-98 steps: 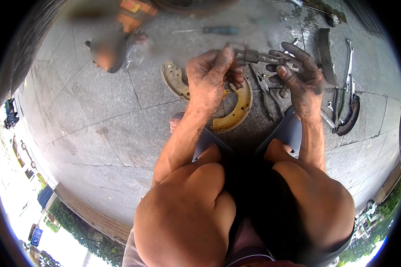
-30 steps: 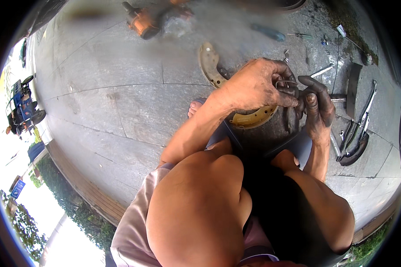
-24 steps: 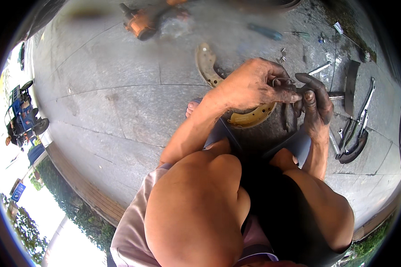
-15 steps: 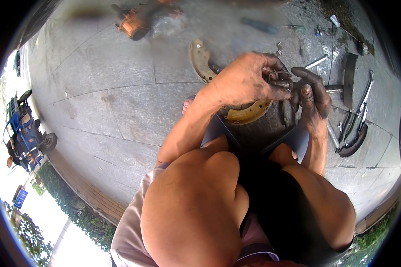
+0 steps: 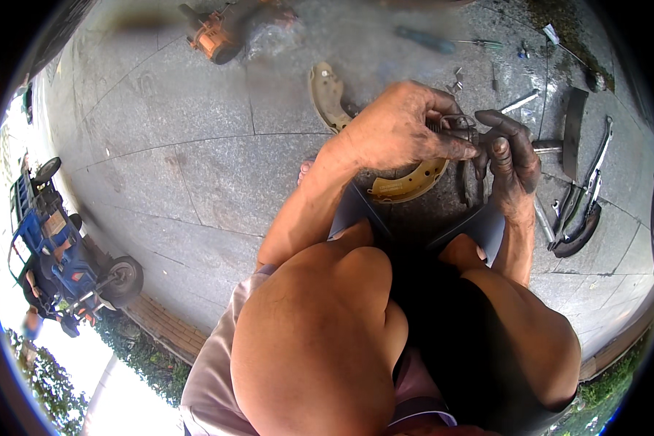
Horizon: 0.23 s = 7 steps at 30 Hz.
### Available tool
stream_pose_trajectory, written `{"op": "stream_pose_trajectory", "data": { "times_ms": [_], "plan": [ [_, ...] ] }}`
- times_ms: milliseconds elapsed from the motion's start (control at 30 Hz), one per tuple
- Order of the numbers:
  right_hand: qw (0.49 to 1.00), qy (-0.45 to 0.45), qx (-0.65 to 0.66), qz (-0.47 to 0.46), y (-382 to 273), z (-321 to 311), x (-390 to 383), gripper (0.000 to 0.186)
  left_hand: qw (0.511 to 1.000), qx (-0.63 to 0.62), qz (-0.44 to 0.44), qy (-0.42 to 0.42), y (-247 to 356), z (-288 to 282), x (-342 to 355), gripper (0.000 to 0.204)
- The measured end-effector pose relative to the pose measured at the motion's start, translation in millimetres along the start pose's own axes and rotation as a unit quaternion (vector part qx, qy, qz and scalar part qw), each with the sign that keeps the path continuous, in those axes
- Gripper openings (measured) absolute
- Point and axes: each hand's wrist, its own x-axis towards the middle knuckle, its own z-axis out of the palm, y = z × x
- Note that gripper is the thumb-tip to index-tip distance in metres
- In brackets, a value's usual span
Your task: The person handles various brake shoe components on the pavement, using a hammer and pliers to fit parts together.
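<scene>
Above the ground in front of my knees, my left hand point(image 5: 403, 127) is closed, its thumb and fingers pinching a small dark coil spring point(image 5: 463, 135) with a wire hook. My right hand point(image 5: 514, 163) meets it from the right, blackened with grease, fingers bent close to the spring's end. Whether the right fingers grip the spring is hidden. Below the hands lies a yellow-gold brake shoe point(image 5: 408, 187), partly covered by my left hand. Another brake shoe point(image 5: 328, 98), tan, rests on the paving beyond my left wrist.
Right of my hands lie a dark curved strip point(image 5: 574, 134), a wrench point(image 5: 600, 160), pliers point(image 5: 570, 207) and a dark brake shoe point(image 5: 581, 236). Farther off are a screwdriver point(image 5: 479, 43) and an orange power tool point(image 5: 214, 40). A blue three-wheeled vehicle point(image 5: 69, 254) with a person stands far left.
The blue three-wheeler at the far left has come nearer and looks larger. My hands have barely shifted, still together at the spring.
</scene>
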Motion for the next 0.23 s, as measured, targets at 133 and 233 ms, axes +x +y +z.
{"op": "stream_pose_trajectory", "data": {
  "times_ms": [133,233],
  "plan": [
    [1.000,-0.028,-0.001,0.003,4.9,-1.8,3.9,0.039,1.000,0.025,0.008,0.013,-11.4,-3.9,1.0,0.042],
    [1.000,-0.024,0.003,-0.018,16.8,-4.0,6.0,0.040,0.995,0.090,-0.014,0.027,-6.5,-13.8,0.1,0.045]
  ]
}}
